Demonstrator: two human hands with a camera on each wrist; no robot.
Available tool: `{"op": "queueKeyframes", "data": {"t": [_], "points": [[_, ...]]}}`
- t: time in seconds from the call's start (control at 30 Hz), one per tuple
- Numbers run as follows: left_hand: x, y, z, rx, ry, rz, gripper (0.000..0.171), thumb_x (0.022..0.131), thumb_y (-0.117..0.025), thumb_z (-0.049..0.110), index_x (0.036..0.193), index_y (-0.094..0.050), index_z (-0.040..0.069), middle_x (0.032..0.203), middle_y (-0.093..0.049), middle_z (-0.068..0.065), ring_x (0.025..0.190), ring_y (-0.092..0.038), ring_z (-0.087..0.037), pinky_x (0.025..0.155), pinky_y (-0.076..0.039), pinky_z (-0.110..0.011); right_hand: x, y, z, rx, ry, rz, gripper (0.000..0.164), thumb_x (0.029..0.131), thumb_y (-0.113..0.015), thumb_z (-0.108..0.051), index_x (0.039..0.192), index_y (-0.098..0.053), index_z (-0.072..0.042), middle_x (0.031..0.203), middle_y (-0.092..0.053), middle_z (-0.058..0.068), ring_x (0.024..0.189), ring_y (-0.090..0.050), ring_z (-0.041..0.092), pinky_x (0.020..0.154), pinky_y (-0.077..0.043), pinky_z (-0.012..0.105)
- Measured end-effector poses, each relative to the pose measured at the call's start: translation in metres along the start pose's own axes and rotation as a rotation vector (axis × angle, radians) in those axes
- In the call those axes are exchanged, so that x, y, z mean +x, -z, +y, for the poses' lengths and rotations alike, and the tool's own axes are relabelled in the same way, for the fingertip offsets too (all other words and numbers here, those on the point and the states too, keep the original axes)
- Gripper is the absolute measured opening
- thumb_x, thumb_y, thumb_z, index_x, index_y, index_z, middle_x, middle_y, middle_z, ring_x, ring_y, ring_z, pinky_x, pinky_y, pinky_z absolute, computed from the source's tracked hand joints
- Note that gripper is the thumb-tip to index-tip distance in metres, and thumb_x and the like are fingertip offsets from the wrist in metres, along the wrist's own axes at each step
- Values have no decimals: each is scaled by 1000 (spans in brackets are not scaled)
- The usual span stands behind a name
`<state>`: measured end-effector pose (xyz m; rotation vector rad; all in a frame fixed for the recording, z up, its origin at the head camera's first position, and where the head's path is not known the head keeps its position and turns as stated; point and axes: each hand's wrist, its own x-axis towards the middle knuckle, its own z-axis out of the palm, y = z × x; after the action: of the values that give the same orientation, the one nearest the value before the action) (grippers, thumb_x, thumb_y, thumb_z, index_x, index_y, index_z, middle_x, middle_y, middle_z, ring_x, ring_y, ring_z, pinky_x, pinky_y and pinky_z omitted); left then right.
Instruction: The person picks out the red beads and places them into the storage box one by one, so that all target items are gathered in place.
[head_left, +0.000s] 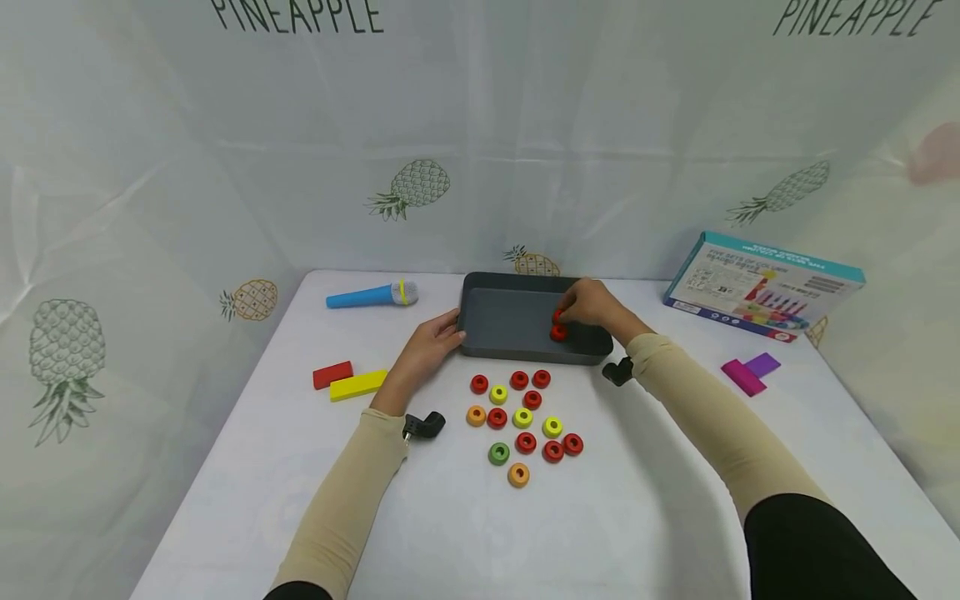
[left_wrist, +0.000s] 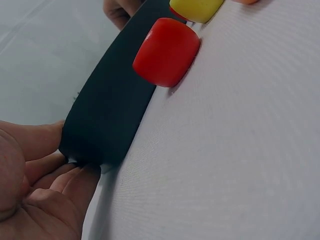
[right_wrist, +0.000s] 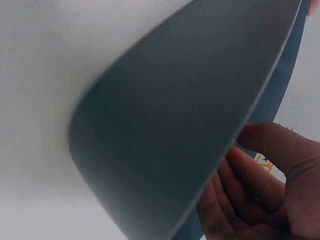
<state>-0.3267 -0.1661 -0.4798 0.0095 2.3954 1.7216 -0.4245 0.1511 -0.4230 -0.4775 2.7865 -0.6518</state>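
Note:
A dark grey rectangular tray (head_left: 502,317) lies near the back of the white table. My left hand (head_left: 423,354) grips its left end, the thumb at the rim and the fingers against the outer wall (left_wrist: 107,107), as the left wrist view shows. Over the tray's right part, my right hand (head_left: 592,302) pinches a small red ring (head_left: 557,316). Just in front of that one, another red ring (head_left: 558,332) sits in the tray. The tray wall (right_wrist: 165,110) hides the fingertips and rings in the right wrist view.
Several red, yellow, orange and green rings (head_left: 526,442) are scattered before the tray. At left are a toy microphone (head_left: 363,297), a red block (head_left: 332,374) and a yellow block (head_left: 358,385). A box (head_left: 765,287) and pink (head_left: 742,377) and purple blocks (head_left: 763,364) are at right.

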Motion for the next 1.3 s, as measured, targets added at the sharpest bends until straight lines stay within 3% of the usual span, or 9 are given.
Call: {"op": "queueKeyframes", "data": {"t": [0.4, 0.9, 1.3], "points": [[-1, -1, 1, 10, -5, 2, 61, 102, -60, 29, 158, -36, 26, 163, -39, 1, 147, -43, -16, 122, -37, -36, -12, 9, -3, -20, 50, 44, 30, 88, -76, -16, 111, -75, 3, 114, -73, 22, 102, -69, 35, 85, -60, 47], [1, 2, -2, 22, -37, -15, 62, 103, -60, 28, 159, -35, 23, 163, -38, -1, 147, -43, -18, 122, -36, -36, -35, 15, -17, 8, 49, 34, 35, 90, -74, -18, 119, -72, 2, 116, -73, 19, 100, -69, 31, 83, -62, 43], [2, 1, -1, 23, -26, -11, 61, 103, -61, 28, 158, -36, 23, 163, -38, -1, 147, -42, -19, 122, -37, -36, -69, 10, -41, 72, 158, 13, 37, 85, -80, -12, 117, -73, 3, 111, -75, 19, 88, -68, 22, 76, -61, 35]]}}
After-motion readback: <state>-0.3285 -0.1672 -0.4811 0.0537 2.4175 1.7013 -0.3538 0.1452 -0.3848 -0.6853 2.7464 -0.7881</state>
